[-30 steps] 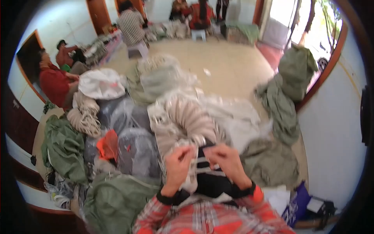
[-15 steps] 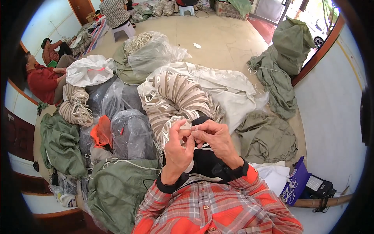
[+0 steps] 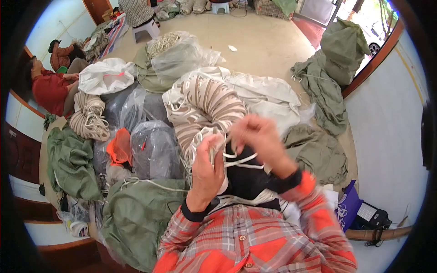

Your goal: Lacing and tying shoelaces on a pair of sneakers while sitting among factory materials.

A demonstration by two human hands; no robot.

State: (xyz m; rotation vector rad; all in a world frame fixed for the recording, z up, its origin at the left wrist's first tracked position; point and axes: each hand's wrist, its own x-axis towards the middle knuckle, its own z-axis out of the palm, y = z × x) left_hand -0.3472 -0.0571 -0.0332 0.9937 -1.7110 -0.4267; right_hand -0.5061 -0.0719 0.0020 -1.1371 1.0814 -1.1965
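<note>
A person in a red plaid shirt [image 3: 255, 241] worked a length of white cord [image 3: 236, 157] with both bare hands above a heap of bagged goods. The left hand [image 3: 207, 170] was raised with its fingers curled around several loops of the cord, gripping them against the palm, while the right hand [image 3: 259, 139], blurred by motion, had its fingers bunched together on a strand just beside the left; exactly how tightly it pinched could not be told. The cord ran from between the two hands down across a black piece of cloth [image 3: 248, 177] that lay in front of the person's chest, under both wrists. Directly beyond the hands sat a large bundle of beige and white cord [image 3: 207, 107], wound in thick bands, resting on a white sack [image 3: 268, 93]. To the left lay clear plastic bags [image 3: 152, 150], one of them touching a scrap of orange material [image 3: 119, 148], and a smaller coil of rope [image 3: 88, 118] beside a white bag [image 3: 104, 77]. Green fabric sacks [image 3: 136, 218] spread below the left forearm, and more green sacks [image 3: 339, 52] stood against the wall on the right. At the far left, another person in red [image 3: 48, 88] sat on the floor, well apart from the hands.
</note>
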